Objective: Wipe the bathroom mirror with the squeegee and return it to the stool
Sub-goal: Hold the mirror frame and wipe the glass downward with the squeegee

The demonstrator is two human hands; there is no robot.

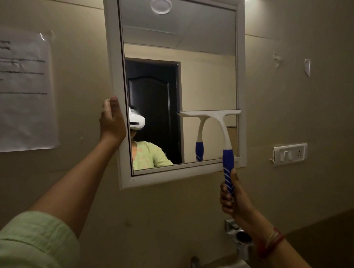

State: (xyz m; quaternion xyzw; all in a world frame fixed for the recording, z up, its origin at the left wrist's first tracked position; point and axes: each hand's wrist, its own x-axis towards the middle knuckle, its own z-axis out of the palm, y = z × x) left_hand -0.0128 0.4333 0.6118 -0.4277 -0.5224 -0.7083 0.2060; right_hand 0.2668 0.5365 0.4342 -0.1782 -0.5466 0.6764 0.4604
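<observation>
While the left hand [112, 119] grips the mirror frame [112, 51], the right hand [233, 198], fingers wrapped around the squeegee [222, 125], wipes lower right; next likely a steady downward pull.

Taped paper notice [21, 92], wall switchboard [290, 153]

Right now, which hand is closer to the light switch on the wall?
Right. The right hand holds the squeegee handle below and left of the switch plate. The left hand is across the mirror, gripping its left frame edge.
</observation>
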